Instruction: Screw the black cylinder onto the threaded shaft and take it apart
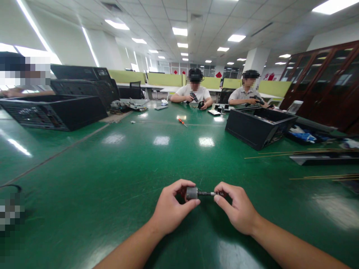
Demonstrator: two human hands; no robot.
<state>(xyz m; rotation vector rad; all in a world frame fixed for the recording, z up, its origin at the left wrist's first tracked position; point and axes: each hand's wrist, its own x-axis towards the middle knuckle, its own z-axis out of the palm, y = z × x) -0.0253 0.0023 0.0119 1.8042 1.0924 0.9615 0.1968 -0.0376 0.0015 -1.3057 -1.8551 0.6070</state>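
Observation:
In front of me, my left hand [176, 201] is closed round a short grey metal cylinder [192, 193], with the thumb below and fingers above it. A thin dark shaft [206, 193] runs level from the cylinder to the right. My right hand [235, 205] pinches the shaft's far end, where a dark, spiral-looking piece [219, 193] shows between thumb and forefinger. Whether this piece and the shaft are one part I cannot tell. Both hands are just over the green tabletop [126, 175].
Black computer cases [84, 114] stand at the left, and another case [252, 127] at the right. An orange screwdriver [181, 121] lies mid-table. Thin brass-coloured rods [269, 155] reach in from the right. Two co-workers [193, 91] sit opposite with tools; another person [25, 74] is at far left.

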